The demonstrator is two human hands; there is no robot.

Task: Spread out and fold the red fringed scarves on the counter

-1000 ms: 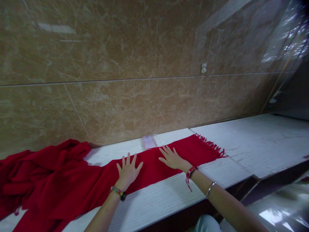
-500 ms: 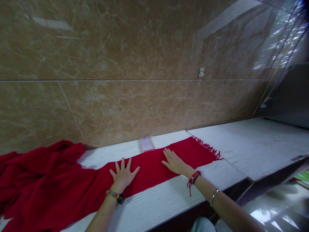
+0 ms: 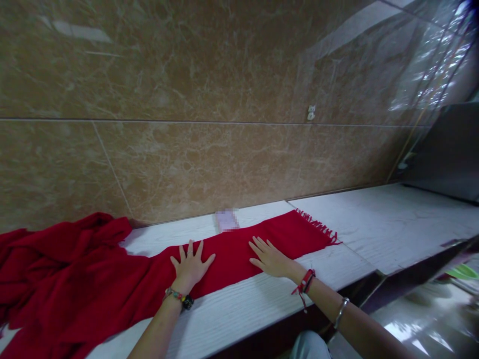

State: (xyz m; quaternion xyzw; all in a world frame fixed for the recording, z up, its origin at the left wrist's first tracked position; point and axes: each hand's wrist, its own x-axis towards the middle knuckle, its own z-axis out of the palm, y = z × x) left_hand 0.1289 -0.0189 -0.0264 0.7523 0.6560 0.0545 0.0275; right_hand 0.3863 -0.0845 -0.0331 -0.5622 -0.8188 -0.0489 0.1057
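A long red scarf (image 3: 224,264) lies along the white wood-grain surface. Its right part is spread flat and ends in a fringe, while its left part is heaped in loose folds. My left hand (image 3: 189,268) rests palm down on the scarf near the middle, fingers spread wide. To its right, my right hand (image 3: 270,257) lies flat on the cloth with fingers stretched out toward the left. Both wrists wear bracelets. Just behind the scarf, against the wall side, sits a small pale block with a blurred top (image 3: 226,220).
A brown marble-tiled wall (image 3: 205,164) rises behind the white surface (image 3: 374,214). At the far right stands a dark grey panel (image 3: 445,149). Below the front edge, a green basin (image 3: 462,271) shows on the right, near a shiny floor.
My right hand has slid slightly left and toward me on the scarf, its fingers turning more leftward. My left hand stays in place, and the view has shifted a little.
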